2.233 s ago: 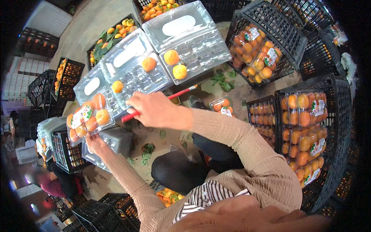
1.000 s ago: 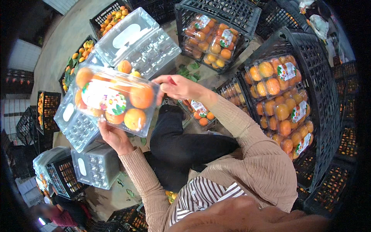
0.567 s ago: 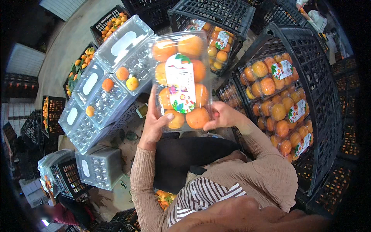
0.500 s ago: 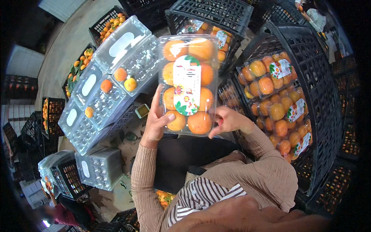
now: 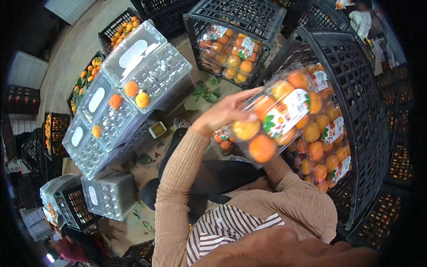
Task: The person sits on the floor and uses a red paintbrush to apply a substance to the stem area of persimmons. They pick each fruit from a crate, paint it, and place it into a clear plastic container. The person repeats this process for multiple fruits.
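Observation:
A clear plastic pack of persimmons (image 5: 263, 147) with a white, leaf-patterned label is tilted in front of me, its upper end towards the right. My left hand (image 5: 229, 111) is closed on its left edge, thumb over the lid. My right forearm (image 5: 280, 171) runs up behind the pack, which hides the right hand and its fingers. Just beyond the pack, a black crate (image 5: 351, 89) lies on its side with its opening towards me. Similar labelled packs (image 5: 327, 133) are stacked inside it, partly covered by the held pack.
Stacks of clear plastic trays (image 5: 162, 66) stand at the left, with several loose persimmons (image 5: 131, 88) on top. Another black crate (image 5: 235, 22) holding packs is at the back. Fallen leaves (image 5: 209, 92) and a small square tub (image 5: 157, 129) are on the floor. A person (image 5: 359, 22) is at the far right.
The pack has moved right, from upright before me to tilted at the side crate. My left hand has gone with it; my right hand has passed behind it, out of sight.

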{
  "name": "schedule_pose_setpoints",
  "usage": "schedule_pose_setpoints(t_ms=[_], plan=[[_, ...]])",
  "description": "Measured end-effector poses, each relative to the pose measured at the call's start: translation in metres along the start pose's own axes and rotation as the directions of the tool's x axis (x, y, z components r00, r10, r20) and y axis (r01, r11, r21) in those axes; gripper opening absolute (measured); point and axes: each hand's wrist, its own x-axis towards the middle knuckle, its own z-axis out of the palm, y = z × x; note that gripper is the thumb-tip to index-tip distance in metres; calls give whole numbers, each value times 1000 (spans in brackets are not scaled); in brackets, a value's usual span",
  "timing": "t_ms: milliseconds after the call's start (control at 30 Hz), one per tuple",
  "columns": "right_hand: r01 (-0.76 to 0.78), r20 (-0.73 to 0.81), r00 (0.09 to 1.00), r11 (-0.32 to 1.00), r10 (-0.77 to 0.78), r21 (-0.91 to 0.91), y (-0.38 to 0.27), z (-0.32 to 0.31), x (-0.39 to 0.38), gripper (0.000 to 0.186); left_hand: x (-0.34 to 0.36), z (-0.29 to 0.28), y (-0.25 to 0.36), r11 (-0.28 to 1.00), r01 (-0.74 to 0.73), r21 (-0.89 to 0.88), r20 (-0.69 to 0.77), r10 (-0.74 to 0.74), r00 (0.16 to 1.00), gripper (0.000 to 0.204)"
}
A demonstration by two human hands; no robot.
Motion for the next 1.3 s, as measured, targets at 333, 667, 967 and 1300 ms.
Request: schedule_pose_setpoints(t_ms=[333, 667, 967, 1300], plan=[[-62, -80, 995, 997, 58, -48, 9, 25, 13, 31, 52, 40, -45, 974, 45, -222, -261, -104, 960, 63], [-171, -99, 983, 959, 153, -224, -22, 20, 7, 25, 91, 76, -88, 934, -172, -314, -423, 25, 906, 19], [-159, -250, 962, 970, 111, -183, -15, 19, 6, 24, 117, 80, -91, 905, -309, -293, -500, 131, 856, 23], [121, -493, 757, 833, -429, -540, -86, 39, 17, 30, -73, -49, -68, 935, 265, 237, -842, 61, 536, 25]])
